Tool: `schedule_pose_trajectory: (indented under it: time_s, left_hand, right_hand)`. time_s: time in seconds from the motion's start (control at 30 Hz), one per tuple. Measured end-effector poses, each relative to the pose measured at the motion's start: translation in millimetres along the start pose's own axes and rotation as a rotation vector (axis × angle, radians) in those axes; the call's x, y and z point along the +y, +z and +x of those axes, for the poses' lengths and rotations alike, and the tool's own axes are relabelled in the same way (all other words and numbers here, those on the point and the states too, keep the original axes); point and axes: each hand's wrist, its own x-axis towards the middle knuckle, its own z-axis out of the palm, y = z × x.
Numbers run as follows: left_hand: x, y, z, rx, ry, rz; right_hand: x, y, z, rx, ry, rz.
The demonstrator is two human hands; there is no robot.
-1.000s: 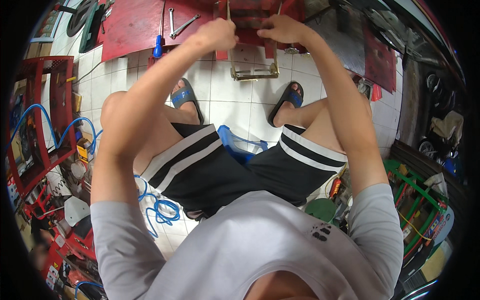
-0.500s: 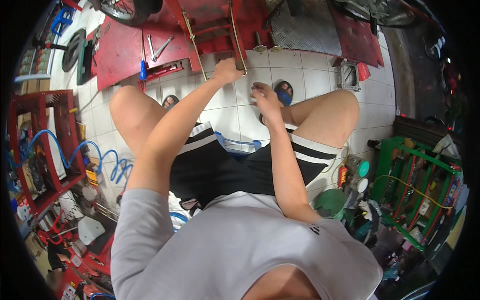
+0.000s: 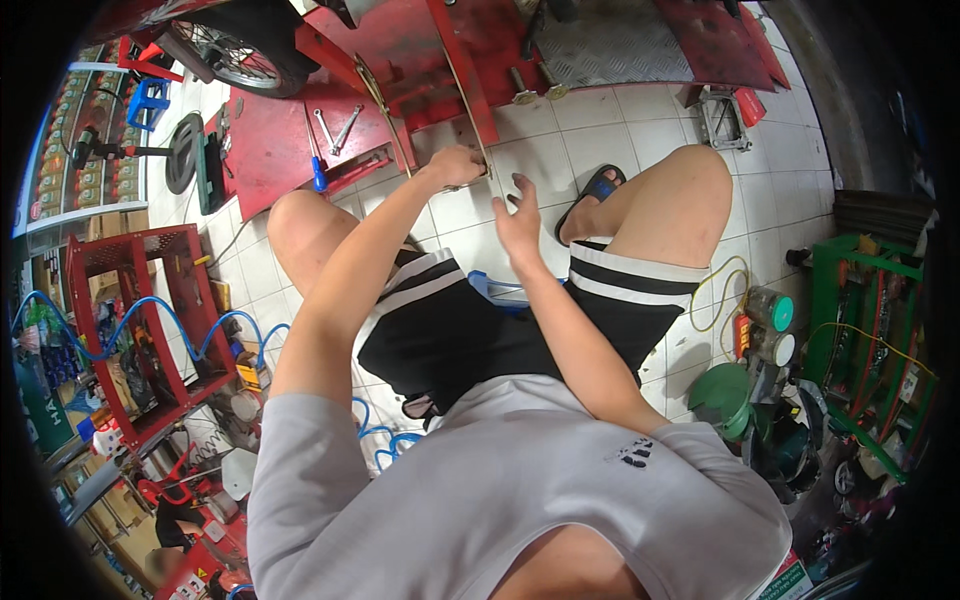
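My left hand (image 3: pixel 456 166) is closed around the near end of a thin gold-coloured metal bar (image 3: pixel 370 85). The bar runs along a red metal frame (image 3: pixel 458 65) with two long arms, which slopes toward me from the red work platform. Part of the grip is hidden behind the fingers. Just to the right, my right hand (image 3: pixel 518 220) hovers over the white tiled floor, fingers spread and darkened at the tips, holding nothing.
On the red platform (image 3: pixel 275 135) lie a blue-handled screwdriver (image 3: pixel 319 175) and silver spanners (image 3: pixel 345 128). A spoked wheel (image 3: pixel 240 55) stands at the far left. A red rack (image 3: pixel 185 330) and blue coiled hose (image 3: pixel 145 305) are left, a green rack (image 3: pixel 840 350) right.
The view has shifted, so the platform sits differently in the picture. My right hand has turned upward, its fingers more spread. The left hand stays at the bar's end.
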Motion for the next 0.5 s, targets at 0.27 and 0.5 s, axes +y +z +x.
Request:
schedule_pose_trajectory:
  time_s: [0.27,0.5]
  left_hand:
    - [-6,10,-16,0.035,0.029,-0.133]
    - [-11,9,-17,0.035,-0.027,-0.304]
  right_hand:
    - [28,9,13,-0.183,0.158,0.136]
    - [20,16,13,-0.193,0.236,0.352]
